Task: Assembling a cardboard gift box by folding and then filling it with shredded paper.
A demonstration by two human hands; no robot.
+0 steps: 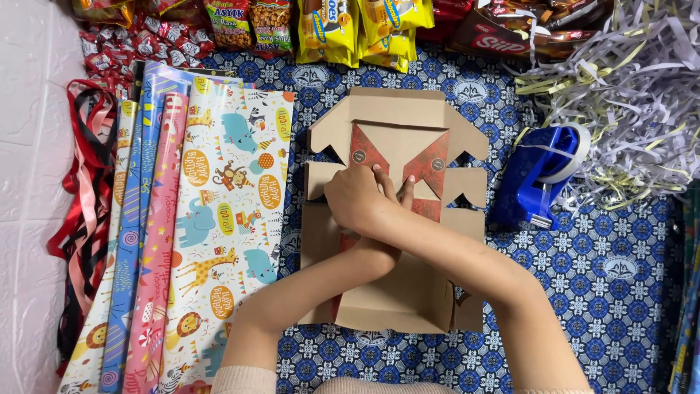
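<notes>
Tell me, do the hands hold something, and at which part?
Nothing is lifted. The right hand, crossed over the left hand, presses the middle of the flat cardboard box.

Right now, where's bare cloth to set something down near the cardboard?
Bare blue patterned cloth lies below the blue tape dispenser, right of the cardboard. A narrower strip runs between the cardboard and the snack packets. Wrapping paper crowds the left; shredded paper the upper right.

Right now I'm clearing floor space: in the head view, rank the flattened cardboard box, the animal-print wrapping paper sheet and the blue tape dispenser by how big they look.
1. animal-print wrapping paper sheet and flattened cardboard box: too close to rank, since both are partly covered.
2. blue tape dispenser: clearly smallest.
</notes>
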